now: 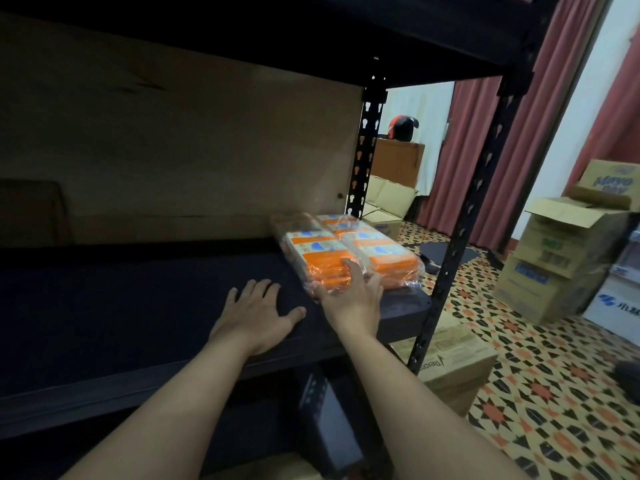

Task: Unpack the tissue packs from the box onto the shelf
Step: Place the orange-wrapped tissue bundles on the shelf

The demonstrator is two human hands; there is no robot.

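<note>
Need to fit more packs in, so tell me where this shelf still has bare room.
Free: the stretch of shelf left of the tissue packs, bordered by the back panel behind and the left hand at the front edge. Crowded: the right end by the front post, filled by the packs and the right hand.

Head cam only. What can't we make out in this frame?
Head view, all items:
- Print on the tissue packs: blurred, with glare off the plastic wrap.
- Pack count: rear ones are shadowed behind the front ones.
- Right hand palm contact on the packs: hidden by the hand's back.
- Space under the shelf: dark, crossed by both forearms.
- Stacked cardboard boxes: cut off by the right edge.
</note>
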